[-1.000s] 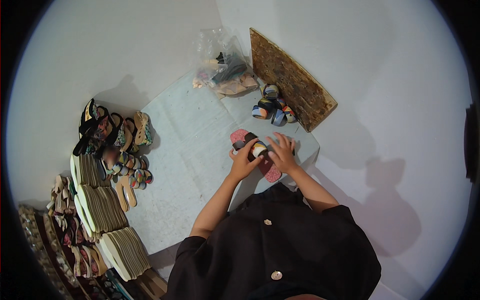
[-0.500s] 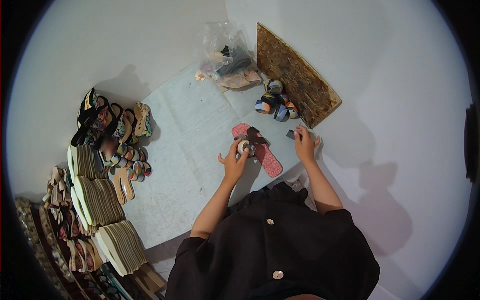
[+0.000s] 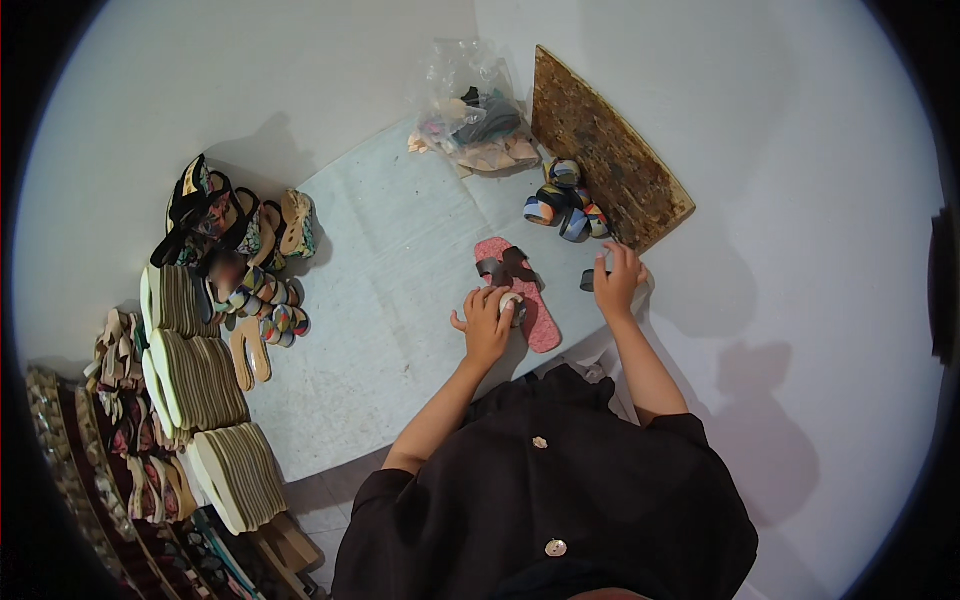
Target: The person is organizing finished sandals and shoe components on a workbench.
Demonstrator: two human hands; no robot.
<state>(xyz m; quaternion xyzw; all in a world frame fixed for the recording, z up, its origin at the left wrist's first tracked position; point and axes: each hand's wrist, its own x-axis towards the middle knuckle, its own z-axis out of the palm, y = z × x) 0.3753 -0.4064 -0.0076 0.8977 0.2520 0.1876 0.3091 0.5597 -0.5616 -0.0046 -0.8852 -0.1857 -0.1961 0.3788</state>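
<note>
A pink patterned sandal sole with dark brown crossed straps lies flat on the table, toe end away from me. My left hand is closed around a pale roll of tape beside the sole's near half; the fingers partly cover the roll. To the right of the sandal, my right hand has its fingers spread. A small dark piece sits just left of its thumb, near the table edge; what it is exactly cannot be made out.
Several colourful patterned heels lie beside a brown board leaning on the wall. Behind them stands a clear plastic bag of scraps. On the left are wedge sandals, stacks of cream soles and racks of shoes.
My left hand and the tape have shifted slightly nearer and to the right along the sole. My right hand's fingers have parted from the small dark piece. The whole view has turned a little.
</note>
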